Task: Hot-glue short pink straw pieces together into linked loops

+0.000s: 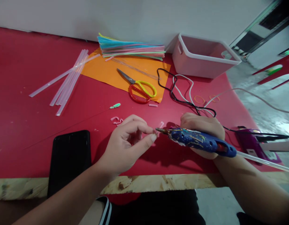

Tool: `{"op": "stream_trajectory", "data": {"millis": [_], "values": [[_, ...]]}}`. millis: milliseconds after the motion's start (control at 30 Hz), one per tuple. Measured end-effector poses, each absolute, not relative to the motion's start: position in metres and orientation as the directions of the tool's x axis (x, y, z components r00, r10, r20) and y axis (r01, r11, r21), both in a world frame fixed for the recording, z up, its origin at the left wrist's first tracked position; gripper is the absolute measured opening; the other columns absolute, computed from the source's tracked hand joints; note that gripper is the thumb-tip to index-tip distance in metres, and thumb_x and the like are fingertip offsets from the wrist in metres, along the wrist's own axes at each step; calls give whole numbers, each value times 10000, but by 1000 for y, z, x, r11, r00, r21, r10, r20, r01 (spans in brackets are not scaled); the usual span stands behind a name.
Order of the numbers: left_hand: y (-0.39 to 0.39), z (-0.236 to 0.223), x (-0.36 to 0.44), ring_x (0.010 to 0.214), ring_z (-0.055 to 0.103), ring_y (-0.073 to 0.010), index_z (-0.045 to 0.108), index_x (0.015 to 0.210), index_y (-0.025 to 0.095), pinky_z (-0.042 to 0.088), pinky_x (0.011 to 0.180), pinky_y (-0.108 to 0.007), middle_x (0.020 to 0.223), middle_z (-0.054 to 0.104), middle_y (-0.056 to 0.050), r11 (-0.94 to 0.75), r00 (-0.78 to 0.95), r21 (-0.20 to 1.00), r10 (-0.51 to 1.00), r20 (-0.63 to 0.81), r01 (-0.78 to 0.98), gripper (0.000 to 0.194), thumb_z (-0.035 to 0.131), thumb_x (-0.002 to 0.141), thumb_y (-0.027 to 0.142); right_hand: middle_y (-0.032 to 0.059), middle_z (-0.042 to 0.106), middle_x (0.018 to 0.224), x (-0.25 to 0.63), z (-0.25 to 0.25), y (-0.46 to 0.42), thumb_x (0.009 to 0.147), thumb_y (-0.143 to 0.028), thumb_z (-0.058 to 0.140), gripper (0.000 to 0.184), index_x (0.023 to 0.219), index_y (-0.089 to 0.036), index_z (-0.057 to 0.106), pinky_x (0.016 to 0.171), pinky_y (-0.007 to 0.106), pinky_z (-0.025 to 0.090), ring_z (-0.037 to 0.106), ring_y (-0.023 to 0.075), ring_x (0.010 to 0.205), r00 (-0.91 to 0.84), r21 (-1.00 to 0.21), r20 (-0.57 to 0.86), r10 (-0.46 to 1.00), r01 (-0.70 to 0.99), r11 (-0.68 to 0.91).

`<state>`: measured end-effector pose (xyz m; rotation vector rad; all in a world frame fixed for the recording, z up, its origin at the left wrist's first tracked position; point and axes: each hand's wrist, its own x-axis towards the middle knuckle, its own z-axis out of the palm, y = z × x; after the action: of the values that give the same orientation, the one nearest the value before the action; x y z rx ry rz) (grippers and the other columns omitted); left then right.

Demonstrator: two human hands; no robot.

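Observation:
My right hand (206, 125) is wrapped round a blue hot glue gun (193, 139), its nozzle pointing left. A clear glue stick (264, 161) sticks out of the gun's back end. Thumb and forefinger of my left hand (128, 143) pinch together right by the nozzle tip, on a small pink piece (156, 132) mostly hidden by the fingertips. A short pink bit (161, 124) shows just beyond them. Behind my left hand lie curled pink scraps (115, 120) and a green fuzzy tip (115, 106) on a thin wire.
Scissors (137, 87) rest on orange paper (107, 75), with pipe cleaners (132, 48) behind. Glue sticks (70, 78) lie left, above a black phone (70, 156). A pink bin (196, 61), tangled cords (177, 93) and a purple device (250, 145) are at right.

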<state>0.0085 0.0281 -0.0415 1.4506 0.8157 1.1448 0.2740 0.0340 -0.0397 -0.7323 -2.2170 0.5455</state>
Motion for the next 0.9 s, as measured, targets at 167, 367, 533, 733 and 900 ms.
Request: {"op": "stream_trajectory", "data": {"millis": [167, 367, 533, 733, 900], "values": [[28, -41, 8, 695, 549, -94, 705, 791, 212, 414, 557, -214, 815, 571, 15, -195, 303, 976, 928, 214, -94, 102, 726, 841, 126, 51, 653, 731, 274, -41, 34, 842, -265, 617, 127, 964, -231, 628, 609, 393, 480, 564, 190, 627, -563, -576, 516, 645, 330, 748], [29, -41, 9, 711, 562, -103, 716, 796, 208, 423, 562, -215, 830, 583, 3, -184, 311, 979, 929, 202, -86, 87, 731, 838, 134, 29, 643, 720, 274, -42, 34, 814, -268, 627, 137, 946, -233, 643, 616, 376, 480, 559, 179, 615, -544, -576, 530, 651, 332, 747], [29, -41, 9, 728, 575, -121, 714, 778, 200, 423, 555, -223, 812, 586, -10, -189, 306, 978, 929, 208, -89, 84, 738, 833, 141, 30, 643, 720, 277, -44, 34, 804, -268, 645, 148, 948, -235, 648, 612, 375, 479, 557, 187, 616, -532, -584, 536, 656, 328, 742], [28, -39, 8, 745, 583, -139, 716, 773, 200, 428, 555, -230, 802, 591, -22, -189, 300, 979, 932, 203, -73, 75, 740, 828, 154, 25, 613, 699, 278, -43, 33, 799, -261, 652, 133, 931, -251, 643, 602, 377, 472, 541, 189, 608, -518, -607, 515, 683, 341, 718], [29, -39, 9, 740, 581, -137, 704, 765, 197, 430, 564, -235, 807, 589, -24, -186, 304, 980, 932, 197, -63, 86, 737, 833, 157, 19, 604, 698, 278, -44, 34, 799, -265, 649, 140, 939, -263, 642, 599, 381, 473, 530, 192, 607, -505, -594, 525, 685, 359, 720]]}}
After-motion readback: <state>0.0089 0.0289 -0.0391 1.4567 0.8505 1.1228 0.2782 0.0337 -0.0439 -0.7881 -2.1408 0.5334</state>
